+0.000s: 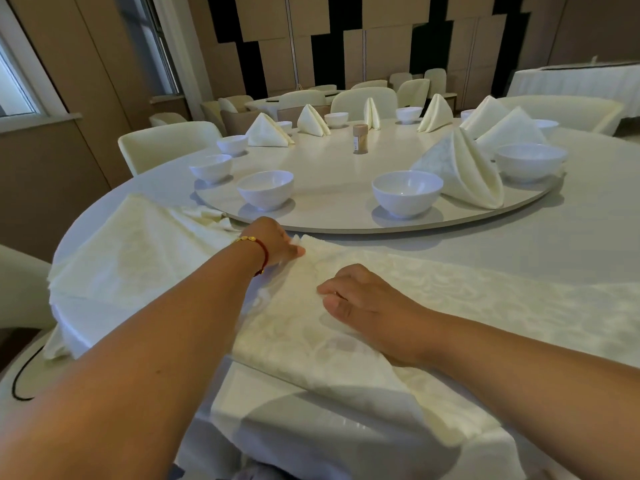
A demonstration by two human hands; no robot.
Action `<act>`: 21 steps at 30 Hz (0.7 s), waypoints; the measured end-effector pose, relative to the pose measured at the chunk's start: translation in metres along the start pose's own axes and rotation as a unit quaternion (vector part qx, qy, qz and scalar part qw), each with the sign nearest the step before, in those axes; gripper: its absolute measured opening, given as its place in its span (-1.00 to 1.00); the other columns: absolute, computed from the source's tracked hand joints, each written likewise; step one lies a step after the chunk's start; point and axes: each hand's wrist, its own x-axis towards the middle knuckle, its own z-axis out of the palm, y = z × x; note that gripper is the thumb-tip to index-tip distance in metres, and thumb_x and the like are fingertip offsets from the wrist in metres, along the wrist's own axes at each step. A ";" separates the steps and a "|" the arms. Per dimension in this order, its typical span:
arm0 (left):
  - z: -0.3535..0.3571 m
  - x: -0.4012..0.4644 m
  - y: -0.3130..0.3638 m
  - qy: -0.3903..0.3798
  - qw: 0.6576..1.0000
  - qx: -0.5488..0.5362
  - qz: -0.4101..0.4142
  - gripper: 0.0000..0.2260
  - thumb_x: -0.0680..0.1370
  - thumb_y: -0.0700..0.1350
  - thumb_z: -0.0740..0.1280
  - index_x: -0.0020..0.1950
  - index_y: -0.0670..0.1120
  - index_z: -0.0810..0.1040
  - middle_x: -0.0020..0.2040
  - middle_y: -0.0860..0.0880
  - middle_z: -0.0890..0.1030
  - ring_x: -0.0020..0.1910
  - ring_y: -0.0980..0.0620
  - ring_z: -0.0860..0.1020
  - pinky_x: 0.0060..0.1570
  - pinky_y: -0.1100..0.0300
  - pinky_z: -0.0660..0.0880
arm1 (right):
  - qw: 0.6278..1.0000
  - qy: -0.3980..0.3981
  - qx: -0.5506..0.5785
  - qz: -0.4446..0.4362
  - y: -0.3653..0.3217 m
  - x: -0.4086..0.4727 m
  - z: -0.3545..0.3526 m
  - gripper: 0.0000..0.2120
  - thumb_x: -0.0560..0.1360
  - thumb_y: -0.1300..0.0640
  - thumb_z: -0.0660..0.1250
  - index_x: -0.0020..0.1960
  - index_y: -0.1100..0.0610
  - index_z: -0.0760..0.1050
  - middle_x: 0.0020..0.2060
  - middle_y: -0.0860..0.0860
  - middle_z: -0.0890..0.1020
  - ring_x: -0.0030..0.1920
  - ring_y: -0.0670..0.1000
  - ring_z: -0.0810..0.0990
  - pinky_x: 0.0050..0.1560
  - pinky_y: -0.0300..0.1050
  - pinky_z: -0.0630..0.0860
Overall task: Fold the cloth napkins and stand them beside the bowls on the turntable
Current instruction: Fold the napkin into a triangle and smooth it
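A cream patterned napkin lies folded into a long band across the near side of the table. My left hand pinches its far left corner, just in front of the turntable. My right hand rests on the band with fingers curled, pressing the cloth down. More unfolded napkins lie piled at the left. White bowls ring the turntable's edge, and several folded napkins stand beside the ones on the right and far side. The near left bowls have no napkin beside them.
A small wooden toothpick holder stands near the turntable's middle. Cream chairs surround the round table. Another clothed table stands at the back right. A black cable lies on the floor at left.
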 end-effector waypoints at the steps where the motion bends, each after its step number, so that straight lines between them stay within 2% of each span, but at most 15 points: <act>1: 0.001 0.002 0.001 -0.002 1.000 0.004 -0.001 -0.56 0.48 0.04 0.43 -0.43 -0.10 0.28 -0.43 -0.04 0.31 -0.42 0.02 0.28 -0.40 0.19 0.23 | 1.000 -0.002 0.001 0.002 0.002 0.001 0.000 -0.53 0.58 -0.23 0.00 0.32 -0.03 0.42 0.23 -0.12 0.33 0.27 -0.14 0.30 0.36 -0.20 0.21; 4: 0.003 0.007 0.001 -0.005 1.000 0.010 0.002 -0.59 0.48 0.06 0.43 -0.39 -0.11 0.33 -0.40 -0.05 0.35 -0.37 0.00 0.33 -0.35 0.19 0.26 | 1.000 0.001 -0.001 -0.003 0.003 0.003 0.001 -0.52 0.57 -0.25 -0.01 0.28 -0.03 0.45 0.23 -0.13 0.32 0.24 -0.17 0.31 0.35 -0.22 0.22; 7: 0.005 0.011 0.001 -0.010 0.999 0.033 0.013 -0.66 0.49 0.09 0.40 -0.25 -0.16 0.45 -0.26 -0.11 0.44 -0.21 -0.04 0.41 -0.18 0.17 0.34 | 1.000 0.008 0.014 -0.003 0.004 0.003 0.000 -0.51 0.55 -0.26 -0.01 0.26 -0.02 0.47 0.22 -0.13 0.33 0.23 -0.19 0.32 0.35 -0.23 0.23; 11: 0.008 0.016 0.000 -0.005 1.000 0.015 -0.001 -0.63 0.47 0.10 0.42 -0.33 -0.13 0.41 -0.32 -0.09 0.44 -0.21 -0.06 0.43 -0.15 0.14 0.37 | 1.000 0.005 0.013 -0.010 0.003 0.003 0.000 -0.46 0.52 -0.30 -0.03 0.24 -0.01 0.49 0.22 -0.14 0.34 0.23 -0.17 0.33 0.36 -0.16 0.26; 14: 0.009 0.014 0.001 -0.005 1.000 0.009 -0.004 -0.63 0.49 0.11 0.39 -0.29 -0.15 0.43 -0.33 -0.11 0.46 -0.21 -0.07 0.45 -0.12 0.11 0.40 | 1.000 0.004 0.013 -0.012 0.002 0.002 0.000 -0.37 0.44 -0.35 -0.07 0.21 0.00 0.50 0.21 -0.13 0.35 0.24 -0.16 0.33 0.37 -0.13 0.27; 16: 0.016 0.012 -0.004 0.019 1.000 -0.024 0.001 -0.67 0.48 0.12 0.40 -0.17 -0.13 0.45 -0.23 -0.08 0.52 -0.17 -0.06 0.48 -0.03 0.08 0.45 | 1.000 0.006 0.012 -0.012 0.002 0.002 0.000 -0.42 0.46 -0.34 -0.05 0.16 -0.01 0.52 0.21 -0.13 0.36 0.24 -0.15 0.34 0.36 -0.12 0.28; 18: 0.025 0.009 -0.011 0.081 0.993 -0.081 0.002 -0.64 0.43 0.14 0.44 -0.04 -0.07 0.40 -0.15 0.01 0.50 -0.09 -0.04 0.50 0.07 0.03 0.47 | 1.000 0.009 0.019 -0.008 0.002 0.001 0.001 -0.54 0.55 -0.27 0.01 0.09 0.01 0.52 0.19 -0.13 0.38 0.22 -0.15 0.35 0.36 -0.11 0.29; 21: 0.034 0.007 -0.017 0.126 0.988 -0.085 0.011 -0.59 0.42 0.16 0.44 0.00 -0.02 0.32 -0.13 0.06 0.46 -0.08 -0.04 0.48 0.09 0.01 0.45 | 1.000 0.008 -0.007 -0.002 -0.001 0.002 -0.003 -0.49 0.55 -0.27 -0.02 0.07 0.05 0.53 0.17 -0.09 0.41 0.21 -0.12 0.34 0.35 -0.10 0.28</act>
